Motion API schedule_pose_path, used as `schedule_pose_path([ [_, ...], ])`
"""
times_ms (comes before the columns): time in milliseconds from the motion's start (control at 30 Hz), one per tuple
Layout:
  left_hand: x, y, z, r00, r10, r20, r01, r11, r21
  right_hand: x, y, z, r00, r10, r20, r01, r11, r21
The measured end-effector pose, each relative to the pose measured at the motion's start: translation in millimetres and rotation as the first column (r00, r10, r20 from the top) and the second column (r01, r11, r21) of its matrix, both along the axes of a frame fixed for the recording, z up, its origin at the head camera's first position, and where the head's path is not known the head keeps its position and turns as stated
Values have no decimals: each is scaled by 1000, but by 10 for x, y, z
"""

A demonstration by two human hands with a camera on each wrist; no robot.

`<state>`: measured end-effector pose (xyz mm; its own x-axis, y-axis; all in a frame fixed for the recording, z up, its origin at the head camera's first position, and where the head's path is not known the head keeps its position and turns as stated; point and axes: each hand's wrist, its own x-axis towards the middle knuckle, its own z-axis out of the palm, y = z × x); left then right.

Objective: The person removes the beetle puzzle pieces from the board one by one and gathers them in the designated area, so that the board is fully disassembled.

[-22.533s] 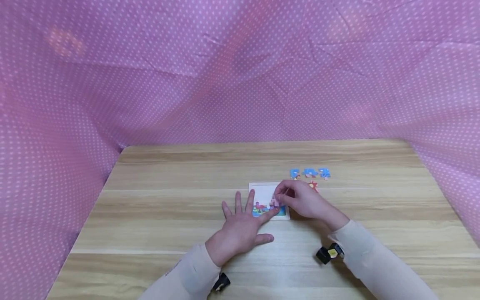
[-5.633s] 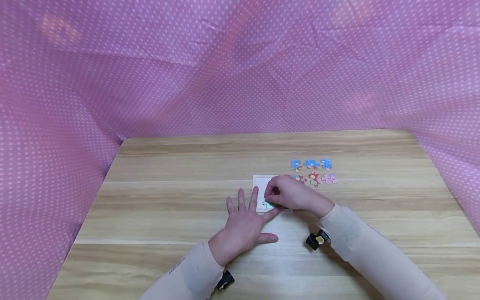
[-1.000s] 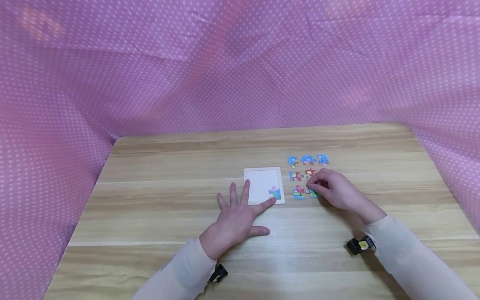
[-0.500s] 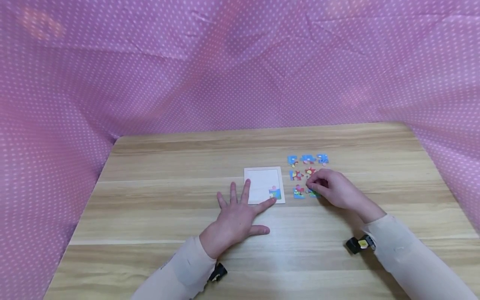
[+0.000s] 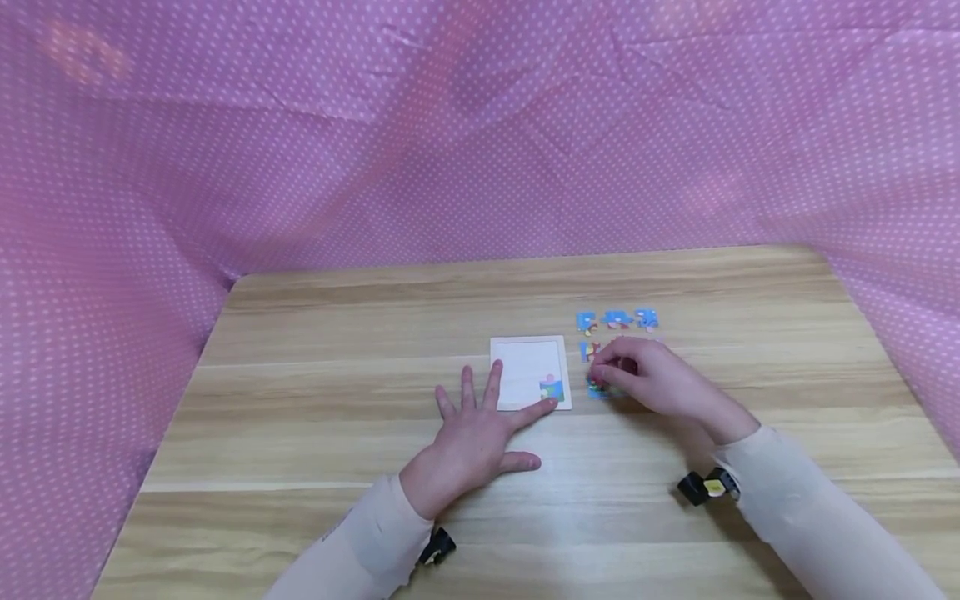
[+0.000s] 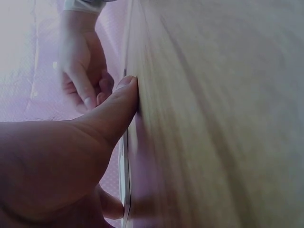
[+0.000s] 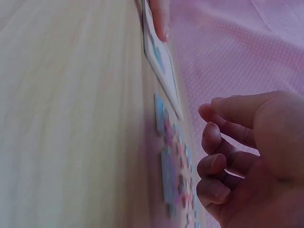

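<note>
My left hand (image 5: 467, 450) lies with fingers spread, one fingertip on the near rim of a white square puzzle tray (image 5: 516, 340) and another over its left side. One blue-green puzzle piece with a pink knob (image 5: 552, 389) sits in the tray's near right corner. To the right of the tray, my right hand (image 5: 645, 375) hovers with curled fingers, thumb and index tips together, over a puzzle piece with a blue-green base (image 5: 597, 392). In the right wrist view, the near puzzle pieces (image 7: 167, 175) lie on the table beneath this hand (image 7: 247, 156), and nothing shows between its fingertips.
Beyond the right hand lies a row of blue puzzle pieces (image 5: 617, 319). A red-and-blue puzzle piece (image 5: 589, 351) shows beside the fingers; other pieces are hidden under the hand. The wooden table (image 5: 337, 333) meets a pink dotted cloth (image 5: 480, 167) at the back.
Earlier, the tray held several more pieces; they now lie on the table. Within the last half second my right hand has moved left over the near row. The left hand stays by the tray.
</note>
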<state>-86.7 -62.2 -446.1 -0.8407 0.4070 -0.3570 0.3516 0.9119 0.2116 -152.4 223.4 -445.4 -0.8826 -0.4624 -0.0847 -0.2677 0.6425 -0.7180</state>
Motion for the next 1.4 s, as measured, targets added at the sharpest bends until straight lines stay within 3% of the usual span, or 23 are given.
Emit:
schedule_pose_path([
  [433, 23, -9, 43, 1000, -24, 0, 24, 1000, -3, -14, -248, 63, 997, 67, -49, -69, 997, -23],
  [567, 52, -15, 40, 1000, -26, 13, 26, 1000, 1, 9, -309, 34, 996, 89, -30, -90, 996, -29],
  [800, 60, 1, 31, 1000, -12, 16, 12, 1000, 7, 9, -400, 16, 995, 90, -29, -90, 996, 17],
  [1033, 25, -21, -163, 1000, -3, -9, 3, 999, 48, -16, -502, -22, 990, 130, -58, -127, 990, 55],
  [1267, 52, -4, 52, 1000, 22, 15, -22, 999, 36, -49, -586, 35, 987, 128, -95, -117, 987, 114],
  [1400, 56, -13, 56, 999, 31, 27, -32, 999, 41, -68, -636, 40, 985, 141, -100, -127, 983, 137],
])
